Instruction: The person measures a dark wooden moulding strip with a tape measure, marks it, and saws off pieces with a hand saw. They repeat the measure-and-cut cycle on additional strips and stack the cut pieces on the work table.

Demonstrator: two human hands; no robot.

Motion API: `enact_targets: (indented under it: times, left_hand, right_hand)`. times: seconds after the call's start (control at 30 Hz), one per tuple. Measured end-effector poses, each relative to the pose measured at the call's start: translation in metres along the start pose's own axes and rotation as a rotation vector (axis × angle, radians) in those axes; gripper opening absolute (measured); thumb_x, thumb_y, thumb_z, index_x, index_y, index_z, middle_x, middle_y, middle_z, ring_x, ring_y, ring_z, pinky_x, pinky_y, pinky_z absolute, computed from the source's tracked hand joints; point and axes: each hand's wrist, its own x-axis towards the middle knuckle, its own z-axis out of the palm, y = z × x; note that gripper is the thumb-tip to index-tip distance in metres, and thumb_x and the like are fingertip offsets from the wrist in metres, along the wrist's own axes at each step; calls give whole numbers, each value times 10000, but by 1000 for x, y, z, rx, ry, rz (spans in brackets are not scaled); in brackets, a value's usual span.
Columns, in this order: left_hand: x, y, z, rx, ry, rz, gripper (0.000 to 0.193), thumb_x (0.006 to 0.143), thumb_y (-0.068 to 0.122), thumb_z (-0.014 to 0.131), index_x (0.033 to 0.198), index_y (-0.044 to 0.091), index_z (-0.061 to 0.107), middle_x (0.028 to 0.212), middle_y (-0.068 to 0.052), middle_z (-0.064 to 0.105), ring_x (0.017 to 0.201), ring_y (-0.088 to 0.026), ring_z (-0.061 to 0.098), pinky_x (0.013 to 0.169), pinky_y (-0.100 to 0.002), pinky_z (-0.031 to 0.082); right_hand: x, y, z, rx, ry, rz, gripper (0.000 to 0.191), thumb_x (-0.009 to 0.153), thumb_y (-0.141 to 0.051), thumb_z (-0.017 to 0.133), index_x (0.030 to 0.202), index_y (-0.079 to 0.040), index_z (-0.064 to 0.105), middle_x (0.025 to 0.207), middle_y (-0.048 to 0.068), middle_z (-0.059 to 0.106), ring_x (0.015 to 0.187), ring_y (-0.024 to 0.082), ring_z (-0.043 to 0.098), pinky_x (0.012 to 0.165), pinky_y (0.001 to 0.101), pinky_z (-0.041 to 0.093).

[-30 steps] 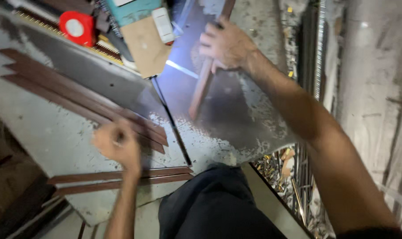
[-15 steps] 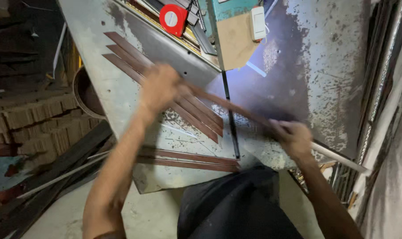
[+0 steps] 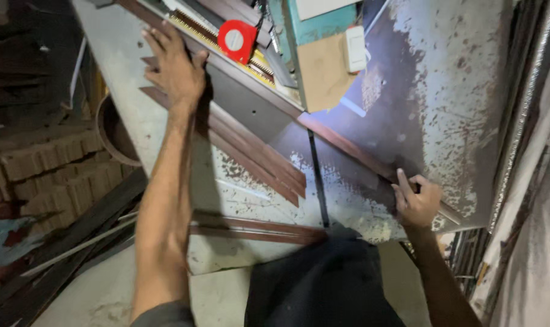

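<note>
Right now the biggest thing in play is the worn metal saw table (image 3: 463, 91), dusted with pale sawdust, a dark slot running near-to-far down its middle. One long brown profile strip (image 3: 347, 147) lies diagonally across it, against the fence, passing under the teal machine housing (image 3: 305, 30). The left hand (image 3: 176, 63) is spread wide and flat, far left, pressing on the strip's far end. The right hand (image 3: 415, 200) sits near right, fingers curled narrow, pinching the strip's near end at the table edge.

Risk, as I judge it: that strip is long and thin, so uneven pressure could let it skid on the sawdust or spring off the fence. The right hand is near the slot too.

More brown strips (image 3: 250, 154) lie stacked mid-table, another pair (image 3: 256, 229) at the near edge, loose enough to slide off. A red tape measure (image 3: 238, 40) rests far centre.

Containers: one round tub (image 3: 108, 136) at left, below the table; its contents are too dark to tell.
</note>
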Motion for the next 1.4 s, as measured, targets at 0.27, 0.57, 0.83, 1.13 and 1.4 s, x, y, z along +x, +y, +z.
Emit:
enact_targets:
  times: [0.27,0.57,0.83,1.13,1.4]
  left_hand:
    - [-34,15,-3,-184,112,67,770,1030,435,758,1620,71,423,1690,-257,335,1601,-377,228,1153,-731,57]
    - [-74,54,-14,-119,15,82,1167,764,693,900,1580,11,419,1622,-334,337,1542,-436,246,1070,-779,113]
    - [-117,60,-34,195,-16,223,1218,647,662,877,1513,-68,428,1655,-337,197,1524,-512,42,1069,-835,66]
    - [-255,26,-43,-318,319,273,565,1072,345,679,1544,67,542,1635,-182,448,1557,-374,317,1166,-624,275]
    - [-450,-82,-42,-75,100,209,423,1023,280,618,1420,134,599,1379,-71,601,1366,-240,485,1003,-572,353]
  right_hand:
    - [-12,-1,25,-103,30,142,448,894,-296,834,1324,-209,743,1066,50,610,1001,298,555,918,523,383]
    - [-12,-5,14,-62,17,165,386,952,-378,834,1300,-218,786,1057,38,587,997,286,531,955,520,403]
    - [-70,37,-48,20,-31,316,543,882,-287,761,1368,-84,628,1225,190,615,1156,401,552,990,518,426]
    - [-174,53,-76,57,70,465,240,1180,-188,501,1113,19,602,1010,240,670,898,333,664,801,480,557]
    - [6,-75,-119,711,219,292,155,1040,-29,536,1167,49,580,1128,104,503,1057,170,582,954,354,565]
